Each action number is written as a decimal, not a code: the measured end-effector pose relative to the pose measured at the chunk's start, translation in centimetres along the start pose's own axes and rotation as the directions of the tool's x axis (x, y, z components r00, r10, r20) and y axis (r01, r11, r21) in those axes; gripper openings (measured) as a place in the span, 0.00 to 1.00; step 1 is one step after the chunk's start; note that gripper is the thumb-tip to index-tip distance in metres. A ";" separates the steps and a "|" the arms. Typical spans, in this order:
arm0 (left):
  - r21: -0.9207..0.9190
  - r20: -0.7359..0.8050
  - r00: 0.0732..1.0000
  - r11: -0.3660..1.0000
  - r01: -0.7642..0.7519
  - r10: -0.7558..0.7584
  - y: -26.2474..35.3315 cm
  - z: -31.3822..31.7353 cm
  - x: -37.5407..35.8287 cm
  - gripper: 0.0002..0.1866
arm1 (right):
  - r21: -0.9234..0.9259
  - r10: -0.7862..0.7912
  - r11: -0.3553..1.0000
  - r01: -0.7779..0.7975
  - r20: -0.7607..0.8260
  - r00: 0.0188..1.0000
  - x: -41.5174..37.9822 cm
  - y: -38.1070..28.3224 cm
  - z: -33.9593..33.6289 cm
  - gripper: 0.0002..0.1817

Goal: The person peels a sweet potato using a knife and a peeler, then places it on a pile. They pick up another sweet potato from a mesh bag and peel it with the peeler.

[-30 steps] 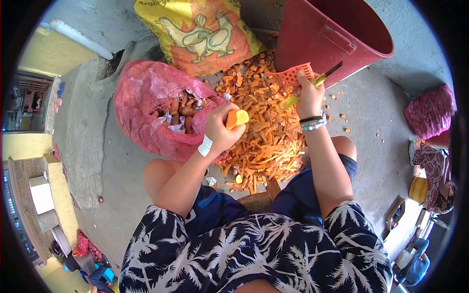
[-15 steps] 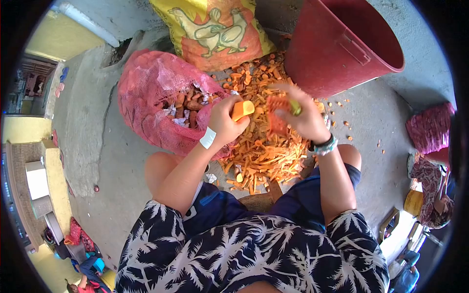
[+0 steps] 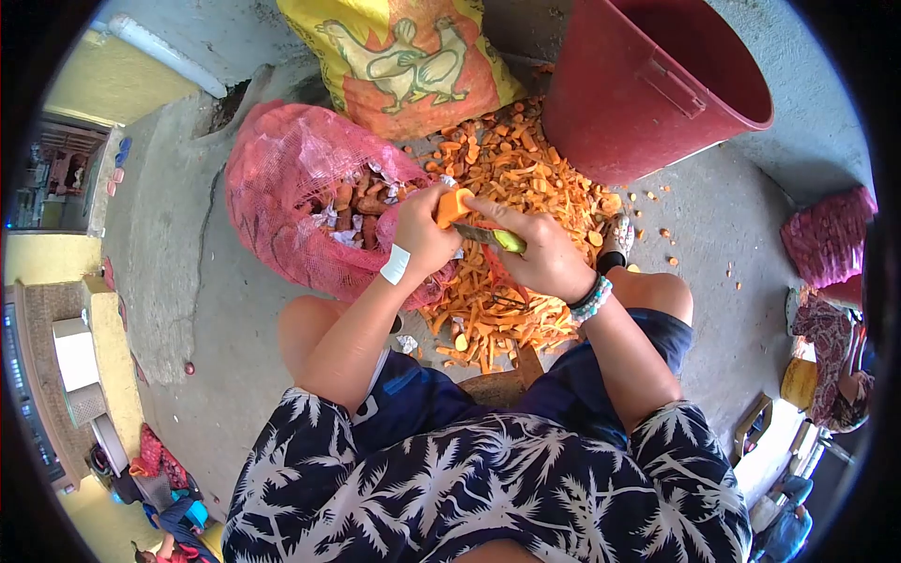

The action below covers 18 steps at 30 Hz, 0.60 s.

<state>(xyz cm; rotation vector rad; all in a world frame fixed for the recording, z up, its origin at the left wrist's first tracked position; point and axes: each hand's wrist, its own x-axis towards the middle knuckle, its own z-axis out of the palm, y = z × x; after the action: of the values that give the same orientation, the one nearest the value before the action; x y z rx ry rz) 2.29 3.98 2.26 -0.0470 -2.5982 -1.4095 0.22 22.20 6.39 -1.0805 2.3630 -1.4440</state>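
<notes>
- Orange vegetable (image 3: pixel 452 209), held above the pile of peelings (image 3: pixel 540 314), could twist if the left hand (image 3: pixel 424 233), wrapped around it, loosens; a damp cut face would make that likelier.
- Knife (image 3: pixel 477 235), clamped by its green handle (image 3: pixel 510 242) in the right hand (image 3: pixel 552 258), lies just beside the left fingers; a slip off the vegetable could nick them.
- 1 finger or thumb of the right hand reaches to the cut end, so too hard an upward pull could bring the blade into it.
- Both hands are close together in mid-air, so a weak hold could drop a piece among the peelings, near the net sack (image 3: pixel 272 178).
</notes>
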 end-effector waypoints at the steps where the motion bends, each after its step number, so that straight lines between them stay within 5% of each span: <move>1: 0.071 -0.012 0.998 0.996 -0.054 0.055 0.0 -0.1 0.1 0.14 | -0.044 0.054 0.998 -0.052 0.037 0.998 -0.1 -0.1 0.0 0.31; 6: 0.114 -0.035 0.997 0.992 -0.059 0.063 -2.1 0.2 0.1 0.16 | 0.004 0.165 0.986 -0.166 0.121 0.979 0.0 1.8 0.3 0.31; 8: 0.248 0.024 0.978 0.949 0.194 -0.206 -6.2 1.3 -0.3 0.22 | -0.004 0.085 0.996 -0.092 -0.342 0.936 0.2 4.9 0.4 0.28; 9: 0.162 0.065 0.917 0.911 0.379 -0.393 -9.4 2.2 -1.0 0.19 | 0.100 0.161 0.986 -0.131 -0.415 0.895 0.6 5.1 -1.1 0.25; 10: 0.154 0.035 0.917 0.909 0.388 -0.397 -10.7 3.0 -1.5 0.19 | 0.205 0.239 0.966 -0.158 -0.474 0.848 0.9 5.0 -3.0 0.23; 12: -0.217 0.028 0.845 0.822 0.527 -0.535 -11.5 3.6 -1.6 0.22 | 0.653 0.548 0.750 -0.109 -0.519 0.656 1.2 4.3 -6.1 0.19; 13: -0.285 0.069 0.841 0.798 0.532 -0.536 -9.5 3.1 -0.2 0.25 | 0.716 0.568 0.698 -0.002 -0.553 0.610 1.1 5.6 -7.2 0.18; 14: -0.301 -0.044 0.908 0.872 0.386 -0.417 -6.7 2.9 1.6 0.27 | 0.765 0.602 0.636 0.102 -0.574 0.556 0.9 6.7 -7.9 0.16; 15: -0.345 0.016 0.926 0.867 0.360 -0.378 0.2 1.0 4.1 0.25 | 0.812 0.626 0.563 0.154 -0.540 0.563 0.7 6.9 -8.3 0.16; 16: -0.328 -0.072 0.984 0.936 0.130 -0.162 4.8 0.4 6.7 0.26 | 0.850 0.647 0.487 0.202 -0.506 0.571 0.6 6.8 -8.5 0.15; 18: -0.370 0.010 0.974 0.906 -0.206 0.226 11.3 -0.8 12.4 0.31 | 0.864 0.656 0.461 0.204 -0.486 0.577 0.7 7.1 -7.9 0.14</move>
<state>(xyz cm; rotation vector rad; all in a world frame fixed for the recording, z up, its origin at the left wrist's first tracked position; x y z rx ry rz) -8.46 8.82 14.25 -0.4158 -2.2425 -1.8034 -7.54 29.23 4.77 0.3398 1.3922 -2.8565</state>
